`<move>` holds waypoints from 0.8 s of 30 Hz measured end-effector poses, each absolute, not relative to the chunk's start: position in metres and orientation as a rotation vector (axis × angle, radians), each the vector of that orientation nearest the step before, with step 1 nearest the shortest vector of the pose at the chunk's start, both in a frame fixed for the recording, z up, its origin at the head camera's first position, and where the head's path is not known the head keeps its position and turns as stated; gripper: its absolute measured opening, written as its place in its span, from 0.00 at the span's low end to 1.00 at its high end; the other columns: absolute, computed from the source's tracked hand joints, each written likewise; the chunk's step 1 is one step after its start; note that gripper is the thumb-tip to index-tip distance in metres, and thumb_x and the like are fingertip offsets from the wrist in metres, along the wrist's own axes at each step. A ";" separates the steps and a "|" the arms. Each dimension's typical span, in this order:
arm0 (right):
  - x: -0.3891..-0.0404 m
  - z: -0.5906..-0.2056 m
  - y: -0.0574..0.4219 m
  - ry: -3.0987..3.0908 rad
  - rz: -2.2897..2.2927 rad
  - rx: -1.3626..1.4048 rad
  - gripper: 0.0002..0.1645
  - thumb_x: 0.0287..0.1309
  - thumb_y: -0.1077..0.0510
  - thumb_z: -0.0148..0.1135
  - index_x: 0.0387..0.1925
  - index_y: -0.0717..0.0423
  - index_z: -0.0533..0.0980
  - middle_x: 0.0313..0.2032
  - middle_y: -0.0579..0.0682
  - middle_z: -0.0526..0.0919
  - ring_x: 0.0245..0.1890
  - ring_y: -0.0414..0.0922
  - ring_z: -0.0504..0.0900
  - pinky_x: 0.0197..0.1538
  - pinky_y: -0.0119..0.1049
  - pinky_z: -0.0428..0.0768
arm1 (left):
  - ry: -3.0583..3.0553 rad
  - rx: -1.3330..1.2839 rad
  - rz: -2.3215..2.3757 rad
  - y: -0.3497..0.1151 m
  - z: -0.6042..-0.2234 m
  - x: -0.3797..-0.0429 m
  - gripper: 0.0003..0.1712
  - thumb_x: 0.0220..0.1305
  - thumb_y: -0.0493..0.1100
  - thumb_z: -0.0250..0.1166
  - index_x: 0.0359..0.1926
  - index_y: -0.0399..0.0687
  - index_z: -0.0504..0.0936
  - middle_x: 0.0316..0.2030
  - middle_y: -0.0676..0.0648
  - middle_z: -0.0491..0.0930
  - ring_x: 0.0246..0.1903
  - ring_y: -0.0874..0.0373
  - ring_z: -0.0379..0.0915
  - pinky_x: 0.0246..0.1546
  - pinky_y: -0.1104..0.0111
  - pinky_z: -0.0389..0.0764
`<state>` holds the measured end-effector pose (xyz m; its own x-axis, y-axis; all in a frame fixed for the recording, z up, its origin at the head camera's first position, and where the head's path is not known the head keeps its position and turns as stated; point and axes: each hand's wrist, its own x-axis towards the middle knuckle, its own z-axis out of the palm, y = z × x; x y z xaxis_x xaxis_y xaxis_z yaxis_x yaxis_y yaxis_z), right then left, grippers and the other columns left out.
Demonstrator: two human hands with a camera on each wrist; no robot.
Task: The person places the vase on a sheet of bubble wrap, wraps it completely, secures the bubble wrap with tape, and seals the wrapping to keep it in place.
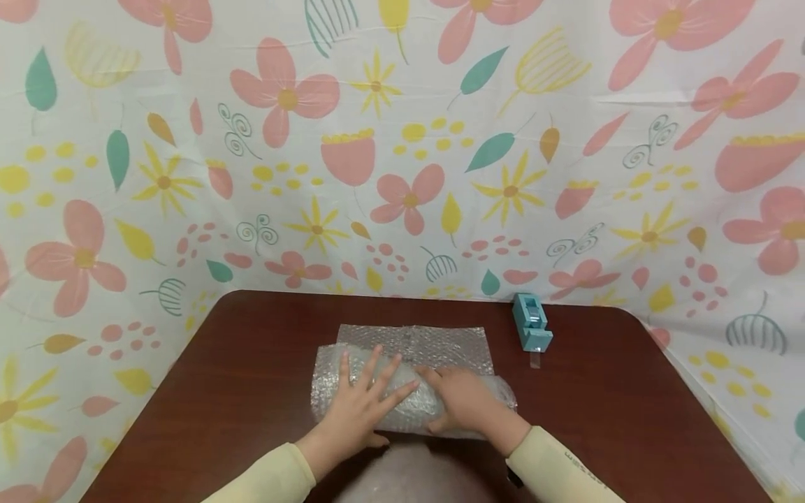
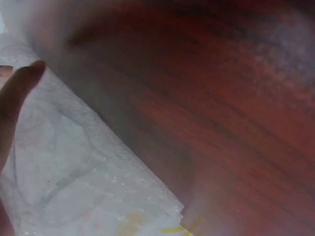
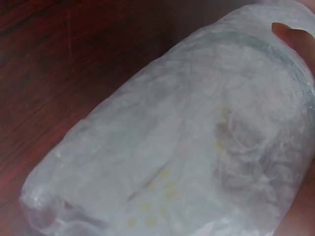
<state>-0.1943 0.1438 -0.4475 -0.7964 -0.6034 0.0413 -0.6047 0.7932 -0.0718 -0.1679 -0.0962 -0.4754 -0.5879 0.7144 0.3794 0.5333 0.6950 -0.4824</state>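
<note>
A thick roll of clear bubble wrap (image 1: 411, 413) lies crosswise near the front of the table, wound round something whose kind is hidden. A flat flap of the wrap (image 1: 434, 344) stretches out behind it. My left hand (image 1: 355, 409) rests on the roll's left part, fingers straight and spread. Over the right part, my right hand (image 1: 465, 397) grips the roll with bent fingers on top and the thumb in front. In the left wrist view, a finger (image 2: 22, 91) touches the wrap (image 2: 74, 162). The right wrist view shows the rounded wrapped bundle (image 3: 157, 128) with a thumb (image 3: 293, 39) on it.
A light-blue tape dispenser (image 1: 532, 323) stands at the back right, a short strip of tape (image 1: 535, 360) hanging from its front. The dark brown table (image 1: 251, 370) meets a flower-patterned cloth (image 1: 409, 154) behind. A pale rounded shape (image 1: 411, 478) shows at the bottom edge.
</note>
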 end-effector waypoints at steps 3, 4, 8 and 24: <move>-0.198 -0.444 0.143 -2.962 0.178 1.010 0.56 0.38 0.40 0.83 0.68 0.57 0.72 0.47 0.55 0.89 0.43 0.51 0.88 0.47 0.46 0.87 | -2.347 -0.923 0.476 -0.096 -0.474 -0.169 0.69 0.34 0.87 0.68 0.78 0.74 0.56 0.78 0.45 0.59 0.75 0.36 0.61 0.61 0.31 0.73; -0.198 -0.444 0.143 -2.965 0.188 1.010 0.56 0.37 0.40 0.83 0.68 0.57 0.72 0.46 0.55 0.89 0.42 0.51 0.88 0.46 0.46 0.87 | -2.352 -0.917 0.481 -0.096 -0.473 -0.169 0.69 0.34 0.87 0.69 0.78 0.74 0.56 0.78 0.45 0.60 0.74 0.36 0.62 0.61 0.32 0.74; -0.198 -0.443 0.145 -2.974 0.216 1.005 0.56 0.36 0.41 0.83 0.68 0.57 0.73 0.43 0.54 0.90 0.40 0.50 0.88 0.44 0.45 0.87 | -2.397 -0.915 0.494 -0.093 -0.472 -0.168 0.69 0.34 0.84 0.72 0.79 0.76 0.54 0.77 0.45 0.62 0.72 0.35 0.66 0.59 0.35 0.77; -0.196 -0.444 0.147 -2.980 0.321 1.015 0.56 0.34 0.43 0.83 0.68 0.57 0.74 0.51 0.56 0.89 0.46 0.52 0.88 0.49 0.47 0.87 | -2.409 -0.917 0.530 -0.091 -0.470 -0.164 0.69 0.35 0.85 0.71 0.78 0.74 0.55 0.68 0.44 0.72 0.63 0.40 0.73 0.57 0.46 0.82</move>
